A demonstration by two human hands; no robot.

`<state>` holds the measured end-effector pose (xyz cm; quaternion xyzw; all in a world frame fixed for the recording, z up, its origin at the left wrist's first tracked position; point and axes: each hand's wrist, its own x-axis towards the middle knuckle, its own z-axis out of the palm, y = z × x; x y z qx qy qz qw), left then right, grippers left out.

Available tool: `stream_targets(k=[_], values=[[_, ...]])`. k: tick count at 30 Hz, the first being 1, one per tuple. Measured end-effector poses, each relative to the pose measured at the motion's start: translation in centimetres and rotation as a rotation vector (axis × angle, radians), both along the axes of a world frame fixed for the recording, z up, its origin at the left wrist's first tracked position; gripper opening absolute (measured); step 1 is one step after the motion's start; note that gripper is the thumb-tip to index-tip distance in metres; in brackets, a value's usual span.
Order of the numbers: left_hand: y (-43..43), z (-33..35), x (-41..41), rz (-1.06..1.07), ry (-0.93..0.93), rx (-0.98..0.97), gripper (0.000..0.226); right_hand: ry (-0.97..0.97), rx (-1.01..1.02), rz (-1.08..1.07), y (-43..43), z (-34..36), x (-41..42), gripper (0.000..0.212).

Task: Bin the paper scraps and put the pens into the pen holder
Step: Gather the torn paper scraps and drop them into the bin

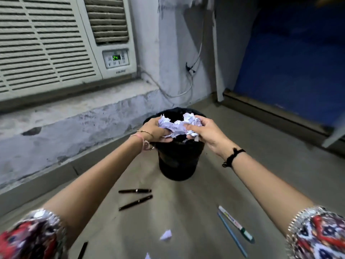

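Observation:
Both my hands hold one bunch of crumpled white paper scraps (178,125) right above the mouth of a black bin (179,161) on the floor. My left hand (155,128) grips the bunch's left side and my right hand (204,130) grips its right side. One loose scrap (166,234) lies on the floor nearer to me, and a bit of another (147,256) shows at the bottom edge. Two dark pens (134,191) (135,202) lie in front of the bin. A white marker with a green tip (235,223) and a blue pen (232,235) lie at the right. A further dark pen (82,250) lies at the lower left. No pen holder is in view.
A window air conditioner (56,43) sits on a ledge at the left, with a cable (179,94) running down the wall. A blue panel (291,58) stands at the right behind a floor-level sill. The floor is grey-brown.

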<state>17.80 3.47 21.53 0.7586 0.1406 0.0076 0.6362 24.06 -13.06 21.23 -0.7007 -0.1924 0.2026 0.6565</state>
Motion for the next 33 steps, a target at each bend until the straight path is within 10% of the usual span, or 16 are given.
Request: stream_targets(k=[4,9,25,33], values=[[0.3,-1.4,6.6,0.087,0.079,0.018,0.018,0.039,-0.099,-0.167,2.4,-0.8,5.6,0.014],[3.1,-7.1,15.5,0.165,0.150,0.252,0.097,0.070,-0.392,-0.228,4.2,-1.3,8.6,0.024],[-0.7,-2.4,6.6,0.181,0.045,0.301,0.014,0.119,-0.196,-0.196,2.5,-2.8,5.5,0.021],[-1.1,-9.0,-3.1,0.031,0.075,0.380,0.023,0.034,-0.313,0.025,1.2,-10.3,-3.9,0.019]])
